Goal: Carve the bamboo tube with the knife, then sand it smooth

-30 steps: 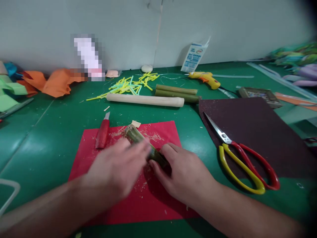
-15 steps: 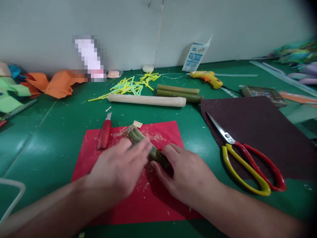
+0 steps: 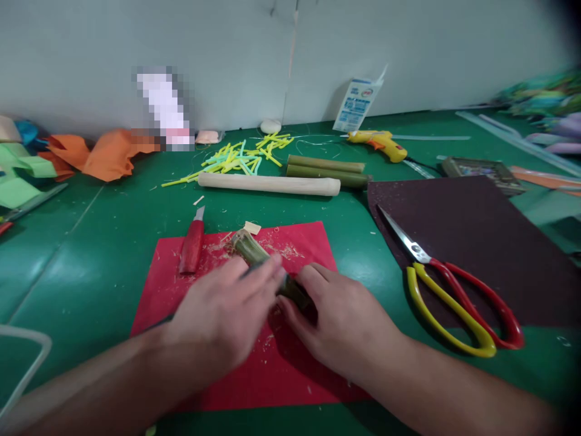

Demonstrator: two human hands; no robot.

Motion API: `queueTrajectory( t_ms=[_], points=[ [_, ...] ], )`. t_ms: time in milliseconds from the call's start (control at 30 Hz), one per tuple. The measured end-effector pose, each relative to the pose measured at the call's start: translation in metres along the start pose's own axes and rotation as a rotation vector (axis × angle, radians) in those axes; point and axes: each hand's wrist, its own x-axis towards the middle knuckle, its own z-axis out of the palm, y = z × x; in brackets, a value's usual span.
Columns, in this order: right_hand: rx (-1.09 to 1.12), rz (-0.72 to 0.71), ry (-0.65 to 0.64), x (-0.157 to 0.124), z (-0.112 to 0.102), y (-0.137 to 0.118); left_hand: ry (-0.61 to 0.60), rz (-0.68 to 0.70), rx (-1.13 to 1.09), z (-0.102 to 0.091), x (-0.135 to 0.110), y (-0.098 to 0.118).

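Gripping the bamboo (image 3: pixel 249 247), its far end near the far edge of the red sheet (image 3: pixel 314 248), the right hand (image 3: pixel 347 312), fingers curled, may slip if pressure rolls it; the blurred left hand (image 3: pixel 224 309) has an unclear hold.

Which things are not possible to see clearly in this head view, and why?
Head view:
Dark strip: mostly covered by the left hand, itself blurred.
Green bamboo piece: lower end hidden by right hand.
White bent rod: cut off by left edge.
Carton print: too small.
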Motion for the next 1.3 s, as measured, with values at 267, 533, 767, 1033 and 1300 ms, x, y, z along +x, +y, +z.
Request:
queueTrajectory(
  t_ms=[267, 533, 767, 1033, 1300],
  points=[
    [-0.002, 0.005, -0.013, 0.0007, -0.0008, -0.0021, -0.029, 0.01, 0.005, 0.0003, -0.0019, -0.0011],
    [0.017, 0.012, -0.043, -0.0019, -0.0007, -0.0034, 0.01, 0.044, -0.058, -0.0001, -0.0023, 0.0007],
    [0.012, 0.017, -0.049, -0.0016, -0.0015, -0.0045, -0.011, -0.038, -0.003, 0.0006, -0.0043, -0.0028],
    [0.001, -0.005, -0.006, -0.0013, 0.0003, -0.0042, -0.037, -0.044, -0.035, 0.004, -0.006, 0.0022],
    [0.001, 0.004, 0.009, -0.0005, -0.0003, -0.0039, -0.023, -0.101, 0.001, 0.0007, -0.0074, 0.0066]
  ],
)
